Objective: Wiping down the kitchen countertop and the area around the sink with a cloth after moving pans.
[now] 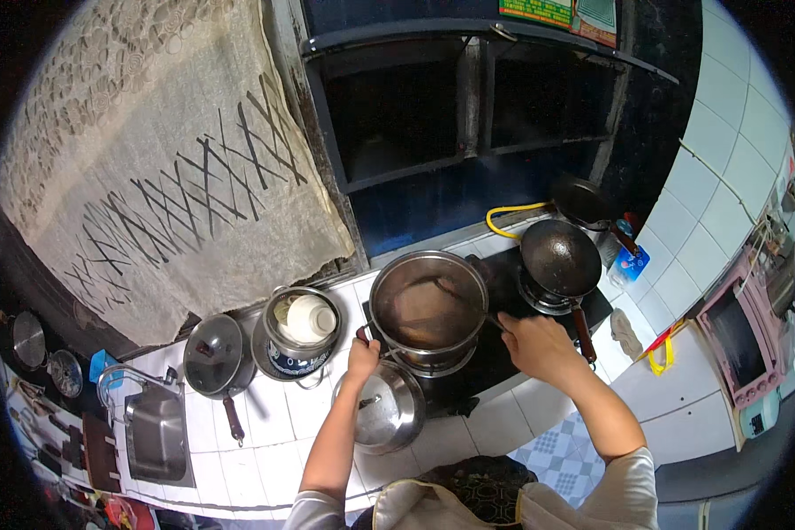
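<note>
A large steel pot (377, 278) stands over a burner of the black gas hob (510, 364), with dark liquid and a pale brown mass inside. At its left handle is my left hand (363, 361), fingers closed around the grip. My right hand (536, 348) is at the pot's right side, its fingers curled at a thin dark handle; whether this belongs to the pot or to a utensil in it, I cannot tell. A steel lid (394, 421) lies on the tiled counter below the pot, partly behind my left forearm.
A wok (560, 258) sits on the right burner, its wooden handle pointing towards me. Left of the pot stand stacked bowls (311, 319), a lidded pan (215, 358) and a steel sink (156, 430). A yellow hose (500, 222) runs behind the hob.
</note>
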`<state>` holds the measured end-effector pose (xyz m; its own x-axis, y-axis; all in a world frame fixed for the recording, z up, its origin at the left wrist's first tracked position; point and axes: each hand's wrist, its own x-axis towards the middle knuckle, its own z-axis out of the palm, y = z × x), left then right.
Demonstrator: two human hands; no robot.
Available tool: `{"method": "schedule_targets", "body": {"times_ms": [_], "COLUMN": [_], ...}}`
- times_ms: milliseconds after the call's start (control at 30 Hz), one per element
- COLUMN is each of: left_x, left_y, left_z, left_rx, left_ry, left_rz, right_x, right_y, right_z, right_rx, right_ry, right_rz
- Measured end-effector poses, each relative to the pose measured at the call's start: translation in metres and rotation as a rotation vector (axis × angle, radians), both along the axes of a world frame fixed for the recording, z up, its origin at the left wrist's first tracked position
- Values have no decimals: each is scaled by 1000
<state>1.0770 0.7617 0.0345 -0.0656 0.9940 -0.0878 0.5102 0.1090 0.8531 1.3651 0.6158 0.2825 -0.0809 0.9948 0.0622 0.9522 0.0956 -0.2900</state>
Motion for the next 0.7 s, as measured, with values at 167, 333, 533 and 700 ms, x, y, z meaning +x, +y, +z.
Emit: {"method": "schedule_targets", "body": {"times_ms": [167, 333, 533, 700], "left_x": [13, 7, 7, 13], "left_y": [-2, -3, -9, -20], "left_z": [16, 3, 0, 29], "left_rx": [-93, 13, 100, 62], "left_ry": [-50, -78, -95, -154], "left_rz": [-38, 7, 43, 33], "right_x": [13, 20, 50, 79], "right_y": [61, 77, 64, 58], "right_z": [-51, -81, -77, -58], "right_rx": [69, -14, 1, -27], "right_ry": [1, -5, 3, 90], "right_rz": [48, 125, 155, 171]}}
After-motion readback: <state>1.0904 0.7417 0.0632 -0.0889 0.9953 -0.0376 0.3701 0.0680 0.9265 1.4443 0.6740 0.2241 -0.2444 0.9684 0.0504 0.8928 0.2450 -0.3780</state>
